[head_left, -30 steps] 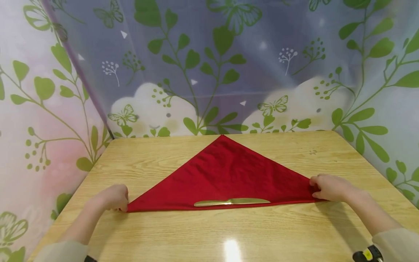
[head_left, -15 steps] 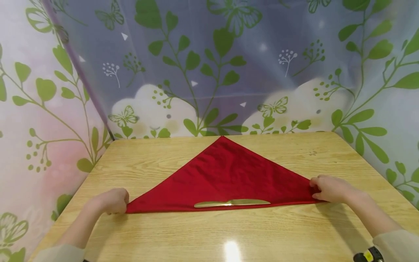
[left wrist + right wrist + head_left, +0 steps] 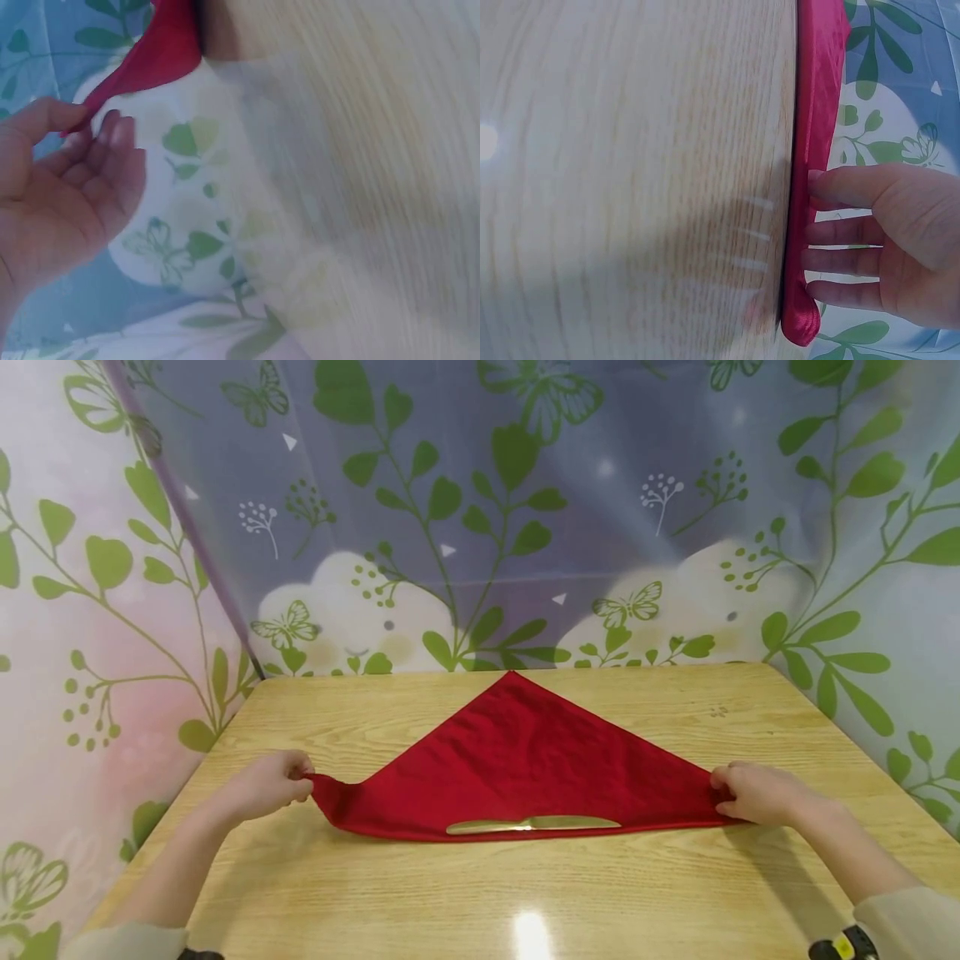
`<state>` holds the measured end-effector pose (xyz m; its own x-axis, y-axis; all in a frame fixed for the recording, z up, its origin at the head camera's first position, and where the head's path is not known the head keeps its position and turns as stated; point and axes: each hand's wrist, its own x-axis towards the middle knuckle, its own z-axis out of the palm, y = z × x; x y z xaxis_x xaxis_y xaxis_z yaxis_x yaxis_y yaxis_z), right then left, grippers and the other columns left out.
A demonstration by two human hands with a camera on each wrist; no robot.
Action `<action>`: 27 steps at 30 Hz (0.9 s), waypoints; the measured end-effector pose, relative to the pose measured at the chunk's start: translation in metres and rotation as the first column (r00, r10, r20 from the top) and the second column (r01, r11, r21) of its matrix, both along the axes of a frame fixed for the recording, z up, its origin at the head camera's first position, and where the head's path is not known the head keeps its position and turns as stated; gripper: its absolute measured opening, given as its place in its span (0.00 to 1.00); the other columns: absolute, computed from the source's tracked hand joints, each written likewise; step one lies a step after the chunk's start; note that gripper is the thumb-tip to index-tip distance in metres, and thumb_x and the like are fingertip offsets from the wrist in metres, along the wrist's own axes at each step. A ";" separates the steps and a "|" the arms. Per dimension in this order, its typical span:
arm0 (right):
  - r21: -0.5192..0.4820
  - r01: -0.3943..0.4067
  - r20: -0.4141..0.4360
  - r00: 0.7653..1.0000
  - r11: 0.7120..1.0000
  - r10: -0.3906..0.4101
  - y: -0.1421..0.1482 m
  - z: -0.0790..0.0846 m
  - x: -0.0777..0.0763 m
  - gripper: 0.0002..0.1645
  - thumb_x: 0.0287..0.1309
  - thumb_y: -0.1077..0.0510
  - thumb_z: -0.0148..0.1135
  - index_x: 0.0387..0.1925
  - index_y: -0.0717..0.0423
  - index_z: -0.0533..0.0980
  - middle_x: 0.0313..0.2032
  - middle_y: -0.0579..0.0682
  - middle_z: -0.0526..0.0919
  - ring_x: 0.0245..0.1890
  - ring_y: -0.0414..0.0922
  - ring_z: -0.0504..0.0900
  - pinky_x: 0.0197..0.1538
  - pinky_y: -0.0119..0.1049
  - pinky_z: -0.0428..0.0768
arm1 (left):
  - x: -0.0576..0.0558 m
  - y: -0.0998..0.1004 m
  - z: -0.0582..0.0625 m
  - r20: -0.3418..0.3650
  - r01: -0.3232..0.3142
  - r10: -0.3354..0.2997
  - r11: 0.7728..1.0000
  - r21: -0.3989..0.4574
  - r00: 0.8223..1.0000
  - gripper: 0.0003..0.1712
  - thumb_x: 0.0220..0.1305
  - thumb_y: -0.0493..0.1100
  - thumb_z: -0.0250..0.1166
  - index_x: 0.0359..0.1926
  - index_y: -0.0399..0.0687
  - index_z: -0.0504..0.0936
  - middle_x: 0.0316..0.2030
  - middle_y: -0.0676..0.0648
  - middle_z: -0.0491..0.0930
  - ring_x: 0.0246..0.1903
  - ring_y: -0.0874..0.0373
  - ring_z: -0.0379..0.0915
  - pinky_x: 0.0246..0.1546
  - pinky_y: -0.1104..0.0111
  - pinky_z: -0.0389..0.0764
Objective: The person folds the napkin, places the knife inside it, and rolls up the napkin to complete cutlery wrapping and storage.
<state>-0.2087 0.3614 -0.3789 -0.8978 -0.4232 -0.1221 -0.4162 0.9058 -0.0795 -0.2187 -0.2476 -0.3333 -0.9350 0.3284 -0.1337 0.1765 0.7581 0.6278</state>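
Observation:
A red satin napkin point(image 3: 517, 760), folded to a triangle, lies on the wooden table with its point away from me. Across its near folded edge rests a gold table knife point(image 3: 532, 824). My left hand point(image 3: 272, 783) pinches the napkin's left corner between thumb and fingers and holds it lifted off the table. In the left wrist view, the raised corner point(image 3: 161, 56) hangs from that pinch. At the opposite end, my right hand point(image 3: 765, 792) holds the right corner down, with thumb and fingertips on the cloth point(image 3: 810, 150); part of that corner is hidden by the fingers.
The light wooden table point(image 3: 480, 893) extends around the napkin, with a bright light reflection near the front. Printed curtains with leaves and butterflies point(image 3: 480, 527) stand behind the table and along both sides.
My left hand has lifted the napkin's left corner up and slightly inward, so that end now curls off the table. The right hand and the knife have stayed put.

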 end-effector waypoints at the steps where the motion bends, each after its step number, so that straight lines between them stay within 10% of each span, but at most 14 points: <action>1: 0.000 -0.004 -0.001 1.000 1.000 0.004 0.000 0.000 0.000 0.11 0.47 0.57 0.68 0.30 0.56 0.74 0.28 0.45 0.73 0.28 0.44 0.74 0.33 0.43 0.74 | -0.001 0.005 0.002 -0.017 -0.007 0.007 1.000 0.016 1.000 0.02 0.54 0.33 0.55 0.31 0.38 0.71 0.24 0.47 0.74 0.25 0.57 0.67 0.26 0.66 0.70; 13: -0.005 -0.002 -0.018 1.000 1.000 0.002 0.000 0.000 0.001 0.10 0.49 0.56 0.66 0.28 0.54 0.73 0.26 0.44 0.71 0.26 0.41 0.71 0.30 0.40 0.72 | -0.010 0.070 0.011 -0.263 -0.103 0.120 0.992 0.075 0.957 0.05 0.55 0.34 0.55 0.35 0.39 0.73 0.29 0.46 0.76 0.32 0.53 0.72 0.32 0.64 0.71; 27: -0.012 -0.012 -0.012 1.000 1.000 0.012 -0.006 0.001 0.000 0.11 0.52 0.55 0.64 0.23 0.49 0.69 0.24 0.42 0.67 0.24 0.39 0.66 0.28 0.36 0.66 | -0.007 0.142 -0.002 -0.370 -0.010 0.109 0.965 0.261 0.923 0.09 0.58 0.31 0.61 0.38 0.42 0.84 0.37 0.47 0.81 0.36 0.53 0.74 0.39 0.62 0.74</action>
